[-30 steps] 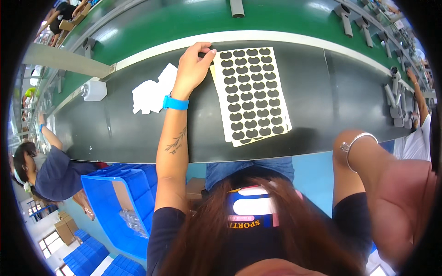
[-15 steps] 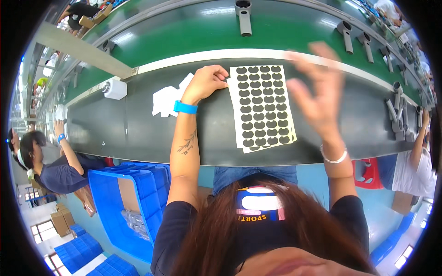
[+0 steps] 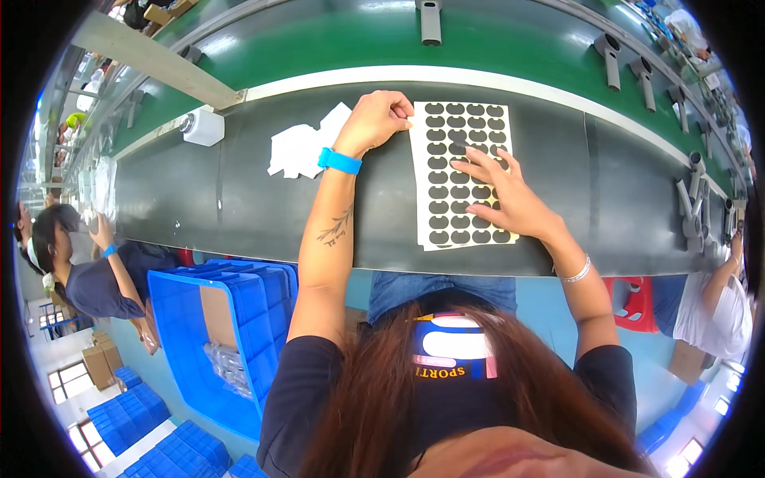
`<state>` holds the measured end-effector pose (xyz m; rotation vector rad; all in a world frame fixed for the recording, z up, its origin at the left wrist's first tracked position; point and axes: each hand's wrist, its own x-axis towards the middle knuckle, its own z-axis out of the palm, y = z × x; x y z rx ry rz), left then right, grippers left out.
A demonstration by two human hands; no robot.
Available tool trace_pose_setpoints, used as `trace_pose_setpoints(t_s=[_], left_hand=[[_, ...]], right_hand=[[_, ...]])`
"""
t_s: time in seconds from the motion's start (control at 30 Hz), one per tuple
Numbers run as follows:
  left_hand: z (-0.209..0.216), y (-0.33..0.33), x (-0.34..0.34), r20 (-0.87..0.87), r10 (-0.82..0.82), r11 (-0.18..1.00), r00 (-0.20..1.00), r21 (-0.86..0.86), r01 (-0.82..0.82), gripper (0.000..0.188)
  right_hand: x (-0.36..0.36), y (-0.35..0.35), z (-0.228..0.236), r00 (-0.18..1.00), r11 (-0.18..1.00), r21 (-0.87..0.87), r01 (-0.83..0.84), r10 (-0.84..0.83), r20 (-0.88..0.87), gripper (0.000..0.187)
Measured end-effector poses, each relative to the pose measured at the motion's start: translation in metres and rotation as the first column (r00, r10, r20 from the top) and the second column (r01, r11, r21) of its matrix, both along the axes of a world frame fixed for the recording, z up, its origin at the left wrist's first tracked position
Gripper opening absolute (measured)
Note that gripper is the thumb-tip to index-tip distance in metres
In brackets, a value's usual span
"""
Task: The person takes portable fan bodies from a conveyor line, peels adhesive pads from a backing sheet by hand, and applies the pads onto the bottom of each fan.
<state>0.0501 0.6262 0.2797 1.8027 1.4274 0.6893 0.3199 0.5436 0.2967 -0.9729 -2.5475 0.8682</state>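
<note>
A white sheet of black rounded stickers [image 3: 437, 193] lies on the dark work surface in front of me, with another sheet's edge showing beneath it. My left hand [image 3: 379, 121] is at the sheet's upper left edge, thumb and fingertips pinched together. Whatever sits between those fingertips is too small to make out. Over the right half of the sheet, my right hand [image 3: 510, 197] rests with fingers spread, their tips on or just above the stickers; it hides some of them. Crumpled white paper [image 3: 295, 150] lies left of my left wrist.
A white bottle-like container [image 3: 204, 127] stands at the left by a metal post [image 3: 151, 60]. Beyond the white rail [image 3: 351, 77] runs a green belt [image 3: 319, 48] carrying grey handheld device bodies [image 3: 610, 62]. More grey parts [image 3: 695, 199] lie far right. Blue crates [image 3: 231, 279] stand lower left; co-workers sit either side.
My right hand has come down and left from its raised, blurred position onto the sticker sheet. My left hand stays pinched at the sheet's edge. The whole view has shifted slightly.
</note>
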Motion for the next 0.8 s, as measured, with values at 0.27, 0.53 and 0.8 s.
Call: trace_pose_setpoints(t_s=[0.27,0.53,0.8], left_hand=[[0.002,0.001,-0.001,0.002,0.017,1.0,1.0,-0.012,-0.017,0.016],[0.002,0.002,0.003,0.023,-0.015,1.0,1.0,0.012,0.015,0.014],[0.002,-0.009,-0.003,0.027,-0.013,1.0,1.0,0.028,0.012,0.017]], right_hand=[[0.009,-0.009,-0.005,0.997,0.998,0.012,-0.065,0.065,-0.027,0.079],[0.007,-0.014,-0.005,0.998,0.999,0.001,-0.039,0.039,-0.049,0.08],[0.009,-0.018,-0.016,0.976,1.0,0.011,0.024,-0.021,-0.217,0.081]])
